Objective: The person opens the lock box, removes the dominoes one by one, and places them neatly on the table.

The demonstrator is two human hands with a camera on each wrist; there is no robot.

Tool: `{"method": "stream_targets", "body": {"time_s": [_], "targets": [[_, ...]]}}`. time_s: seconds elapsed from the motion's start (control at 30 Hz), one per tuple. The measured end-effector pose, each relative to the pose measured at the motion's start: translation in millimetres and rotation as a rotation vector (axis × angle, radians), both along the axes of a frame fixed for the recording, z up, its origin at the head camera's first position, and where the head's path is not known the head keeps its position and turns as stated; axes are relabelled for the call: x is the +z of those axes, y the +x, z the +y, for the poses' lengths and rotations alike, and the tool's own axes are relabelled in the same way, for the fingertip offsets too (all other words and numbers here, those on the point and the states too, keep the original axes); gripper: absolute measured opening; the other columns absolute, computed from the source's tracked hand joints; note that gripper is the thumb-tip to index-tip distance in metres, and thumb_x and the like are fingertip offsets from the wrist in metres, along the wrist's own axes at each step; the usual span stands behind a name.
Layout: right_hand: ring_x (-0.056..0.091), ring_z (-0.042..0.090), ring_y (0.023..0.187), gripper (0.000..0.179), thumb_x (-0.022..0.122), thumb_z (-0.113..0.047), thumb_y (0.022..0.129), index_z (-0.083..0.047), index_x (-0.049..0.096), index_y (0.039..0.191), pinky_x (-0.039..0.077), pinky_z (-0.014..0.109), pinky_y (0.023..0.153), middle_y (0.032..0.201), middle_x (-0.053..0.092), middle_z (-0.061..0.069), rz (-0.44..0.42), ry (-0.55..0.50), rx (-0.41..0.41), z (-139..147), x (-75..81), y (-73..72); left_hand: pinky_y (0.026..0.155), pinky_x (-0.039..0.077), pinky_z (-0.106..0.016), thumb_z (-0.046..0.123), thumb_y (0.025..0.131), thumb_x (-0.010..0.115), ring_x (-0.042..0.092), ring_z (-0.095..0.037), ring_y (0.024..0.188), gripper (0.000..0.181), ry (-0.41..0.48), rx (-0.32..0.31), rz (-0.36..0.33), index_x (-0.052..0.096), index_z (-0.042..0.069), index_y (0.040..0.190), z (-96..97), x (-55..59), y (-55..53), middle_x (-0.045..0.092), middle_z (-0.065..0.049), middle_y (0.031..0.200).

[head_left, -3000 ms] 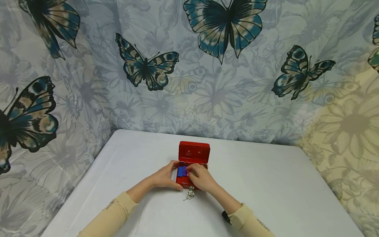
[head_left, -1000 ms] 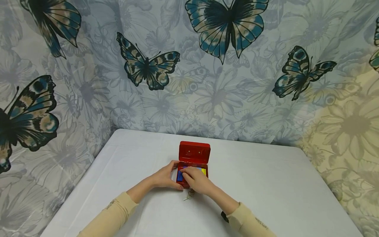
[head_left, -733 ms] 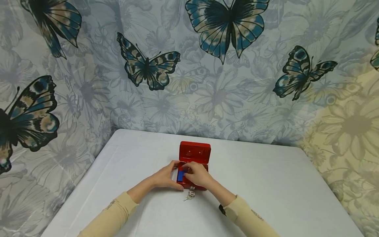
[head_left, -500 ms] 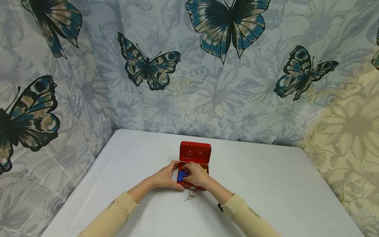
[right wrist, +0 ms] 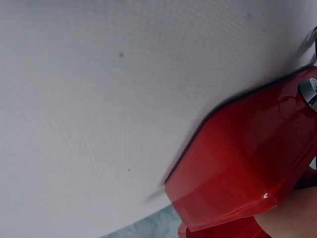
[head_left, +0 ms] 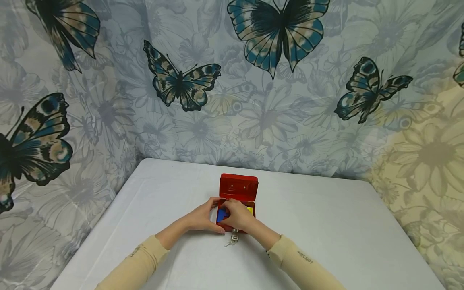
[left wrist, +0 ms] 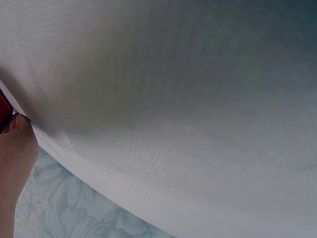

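Observation:
A small red metal cash box (head_left: 249,229) stands on the white table, its lid (head_left: 237,187) raised at the back. My left hand (head_left: 199,216) holds the box's left side, fingers at the back corner and thumb at the front; the left wrist view shows a hand (left wrist: 17,153) beside the red wall. My right hand (head_left: 239,213) reaches into the box from the front right. Its bent fingers and thumb stand about a blue block (head_left: 220,215) at the left inside. A yellow block (head_left: 250,210) shows at the right. The right hand hides the box's middle.
A small bunch of keys (head_left: 233,237) hangs from the lock at the box's front. White cloth covers the table (head_left: 319,225). Behind it hangs a backdrop (head_left: 203,137) printed with butterflies and flowers. In the right wrist view a round lock (right wrist: 309,91) sits on the box front.
My right hand has shifted left inside the box toward the blue block, its forearm swinging left too. A purple block seen earlier is hidden now. The left hand has stayed put.

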State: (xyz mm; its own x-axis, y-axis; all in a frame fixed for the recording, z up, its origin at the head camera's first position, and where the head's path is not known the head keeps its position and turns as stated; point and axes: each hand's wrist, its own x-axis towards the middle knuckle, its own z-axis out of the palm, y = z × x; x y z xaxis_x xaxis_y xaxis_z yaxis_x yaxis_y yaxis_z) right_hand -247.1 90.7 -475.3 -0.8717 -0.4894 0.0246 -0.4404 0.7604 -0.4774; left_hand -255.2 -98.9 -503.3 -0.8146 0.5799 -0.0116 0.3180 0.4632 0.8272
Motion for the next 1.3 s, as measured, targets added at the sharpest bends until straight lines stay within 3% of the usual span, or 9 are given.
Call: {"method": "stream_targets", "body": {"time_s": [0.4,0.63,0.77,0.9,1.1,1.3], "targets": [[0.053,0.013,0.079,0.042,0.085,-0.024,0.076,-0.004,0.068,0.108,0.053,0.024,0.071,0.088,0.058,0.000,0.036,-0.022,0.024,2,-3.2,-0.2,0.111,0.031,-0.052,0.036,0.071,0.088,0.037,-0.031,0.138,0.095,-0.006,0.000,0.008,0.032,0.012,0.143,0.3,-1.5,-0.1,0.041,-0.007,0.148],[0.058,0.019,0.089,0.042,0.083,-0.026,0.077,-0.003,0.068,0.108,0.055,0.029,0.076,0.101,0.062,0.007,0.030,-0.090,0.023,5,0.1,0.6,0.111,0.030,-0.052,0.035,0.071,0.088,0.036,-0.031,0.138,0.096,-0.011,0.010,0.005,0.031,0.011,0.144,0.5,-0.1,0.7,0.039,-0.008,0.149],[0.057,0.019,0.087,0.041,0.083,-0.026,0.078,-0.003,0.068,0.109,0.052,0.026,0.072,0.102,0.063,0.008,0.029,-0.135,0.031,10,1.4,1.8,0.111,0.031,-0.050,0.036,0.070,0.088,0.036,-0.030,0.139,0.097,-0.016,0.006,0.008,0.031,0.012,0.144,0.2,0.2,1.2,0.038,-0.008,0.150],[0.056,0.017,0.080,0.043,0.083,-0.026,0.078,-0.003,0.067,0.111,0.050,0.023,0.067,0.093,0.065,0.005,-0.007,-0.185,0.032,15,4.0,4.3,0.111,0.032,-0.050,0.037,0.070,0.088,0.036,-0.030,0.138,0.097,-0.022,0.015,0.002,0.030,0.013,0.144,0.7,-0.5,1.2,0.038,-0.007,0.150],[0.064,0.018,0.082,0.042,0.081,-0.022,0.080,-0.001,0.066,0.113,0.057,0.029,0.074,0.093,0.068,0.005,-0.084,-0.279,0.019,23,5.5,8.6,0.112,0.031,-0.050,0.036,0.070,0.088,0.035,-0.029,0.139,0.097,-0.008,0.013,0.004,0.031,0.012,0.144,1.3,-2.7,0.8,0.039,-0.006,0.150],[0.066,0.016,0.082,0.041,0.082,-0.021,0.080,-0.003,0.066,0.113,0.057,0.030,0.075,0.091,0.069,0.006,-0.083,-0.307,0.002,30,5.3,12.2,0.111,0.032,-0.048,0.034,0.069,0.089,0.038,-0.030,0.137,0.096,0.000,0.013,0.014,0.031,0.010,0.143,1.3,-3.3,0.4,0.041,-0.007,0.146]]}}
